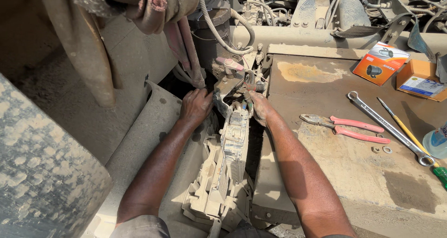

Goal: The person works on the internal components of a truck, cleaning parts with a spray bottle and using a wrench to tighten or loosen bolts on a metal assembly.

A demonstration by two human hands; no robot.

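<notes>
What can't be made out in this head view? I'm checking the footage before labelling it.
- Fingertips of the left hand and right hand: tucked behind the metal bracket, so any grip is unclear.
- Wire ends: hidden by the right hand.
- Screwdriver: handle cut off by the right edge.
- Nut and washer beside the pliers: too small to detail.

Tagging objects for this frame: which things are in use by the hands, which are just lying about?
In use:
left hand and right hand, either side of the metal bracket
wire bundle at the bracket
dusty plastic housing just below the hands

Lying about, on the flat metal panel:
red-handled pliers
spanner
screwdriver
nut and washer
two small boxes
</notes>
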